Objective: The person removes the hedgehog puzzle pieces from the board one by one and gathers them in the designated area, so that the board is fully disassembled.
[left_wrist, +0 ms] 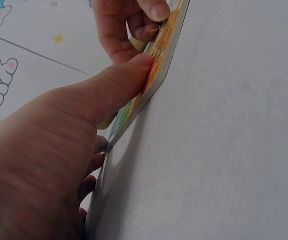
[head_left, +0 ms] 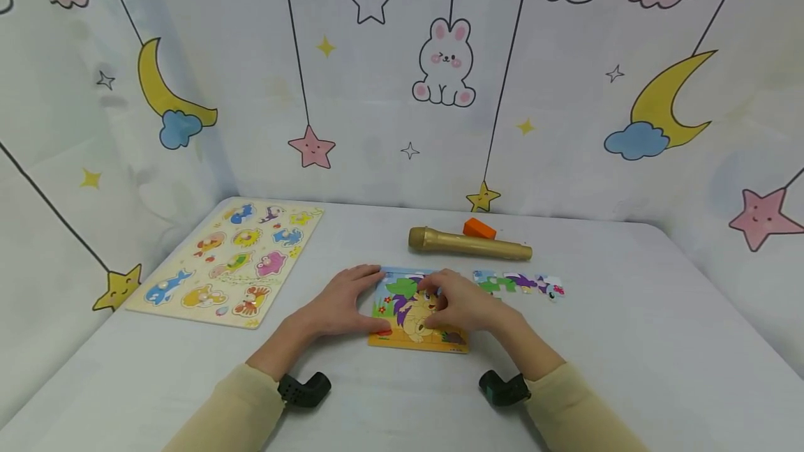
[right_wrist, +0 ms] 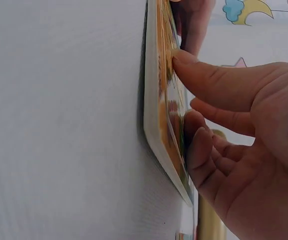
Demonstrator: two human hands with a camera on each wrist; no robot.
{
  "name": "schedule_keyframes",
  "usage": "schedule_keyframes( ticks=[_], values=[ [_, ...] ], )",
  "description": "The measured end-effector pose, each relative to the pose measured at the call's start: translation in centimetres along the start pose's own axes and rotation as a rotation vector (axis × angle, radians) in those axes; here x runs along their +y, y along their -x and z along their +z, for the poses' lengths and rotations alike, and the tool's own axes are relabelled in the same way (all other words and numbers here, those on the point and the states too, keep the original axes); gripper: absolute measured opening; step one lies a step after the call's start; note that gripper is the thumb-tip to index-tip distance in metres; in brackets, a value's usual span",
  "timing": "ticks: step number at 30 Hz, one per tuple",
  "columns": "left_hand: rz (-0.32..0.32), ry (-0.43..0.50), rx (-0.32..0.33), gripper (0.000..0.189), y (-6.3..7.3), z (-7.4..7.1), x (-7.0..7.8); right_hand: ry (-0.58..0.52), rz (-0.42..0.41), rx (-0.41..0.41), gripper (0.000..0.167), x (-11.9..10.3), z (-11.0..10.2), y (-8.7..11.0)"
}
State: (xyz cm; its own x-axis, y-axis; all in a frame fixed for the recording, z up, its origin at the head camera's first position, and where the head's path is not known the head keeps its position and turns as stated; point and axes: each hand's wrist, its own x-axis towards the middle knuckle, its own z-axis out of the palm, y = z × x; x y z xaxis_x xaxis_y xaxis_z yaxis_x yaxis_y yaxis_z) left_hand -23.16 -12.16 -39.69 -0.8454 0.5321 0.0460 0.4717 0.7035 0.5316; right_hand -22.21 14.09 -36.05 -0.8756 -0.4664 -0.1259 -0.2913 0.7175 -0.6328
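A jigsaw puzzle board (head_left: 411,319) with a yellow-and-purple hedgehog picture lies flat on the table between both hands. On its left side my left hand (head_left: 336,305) rests with the thumb (left_wrist: 119,82) on the picture and the other fingers along the edge. My right hand (head_left: 467,302) reaches over the board's right part. Its thumb (right_wrist: 203,75) and bent fingertips touch the picture, set apart from each other. Whether a piece lies under those fingertips is hidden. Loose puzzle pieces (head_left: 553,287) in green, purple and white lie just right of the board.
Behind the board lies a gold microphone (head_left: 471,243), with an orange block (head_left: 479,229) beyond it. A large sea-animal puzzle board (head_left: 235,264) sits at the left of the white table (head_left: 402,403). A patterned curtain (head_left: 377,89) closes off the back and sides.
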Motion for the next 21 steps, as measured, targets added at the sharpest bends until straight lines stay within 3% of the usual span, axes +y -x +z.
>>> schedule_keyframes(
  ticks=[10, 21],
  values=[
    [0.01, 0.004, 0.004, 0.093, -0.03, -0.07, -0.03, 0.011, 0.033, 0.001, 0.058, -0.31, 0.16, 0.06],
    [0.014, 0.001, 0.005, 0.093, 0.01, -0.1, -0.04, -0.019, -0.017, 0.025, 0.062, -0.03, 0.19, -0.09]
  ],
)
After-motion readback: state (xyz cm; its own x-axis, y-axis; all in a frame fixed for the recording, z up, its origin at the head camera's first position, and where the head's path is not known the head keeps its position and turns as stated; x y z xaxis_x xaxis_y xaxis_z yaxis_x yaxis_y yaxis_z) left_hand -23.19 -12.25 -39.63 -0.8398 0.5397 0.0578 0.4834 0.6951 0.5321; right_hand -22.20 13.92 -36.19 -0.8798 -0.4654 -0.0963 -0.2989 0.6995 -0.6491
